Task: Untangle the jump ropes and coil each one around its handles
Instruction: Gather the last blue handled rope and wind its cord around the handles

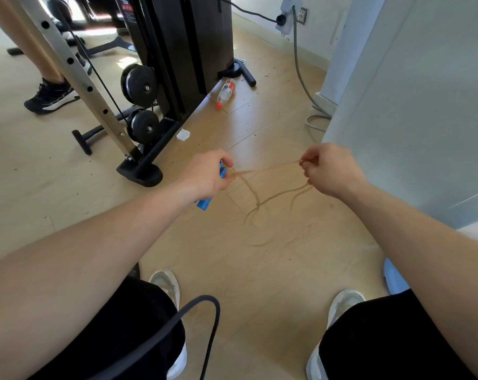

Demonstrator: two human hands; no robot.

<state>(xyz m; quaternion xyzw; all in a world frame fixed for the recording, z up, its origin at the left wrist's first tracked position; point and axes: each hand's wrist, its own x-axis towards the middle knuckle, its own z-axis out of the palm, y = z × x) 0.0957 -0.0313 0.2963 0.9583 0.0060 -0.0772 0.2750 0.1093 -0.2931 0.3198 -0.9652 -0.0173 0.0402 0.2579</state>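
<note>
While left hand (207,175) grips the blue handle (204,204) and right hand (331,171) pinches the tan rope (270,169) mid-frame, step looks like untangling. Next, probably: work hanging loops free, then coil.

— What does the rope look like?
— It's a thin tan jump rope (270,168), blurred. Several strands stretch in the air between the left hand (207,175) and the right hand (328,171), and loops sag below them.
— And the handle?
— The blue handle (204,204) sits tilted in the left hand's grip, with its lower end poking out. Rope is bunched at its top.
— The other end?
— It's pinched in the right hand's fingers.
</note>
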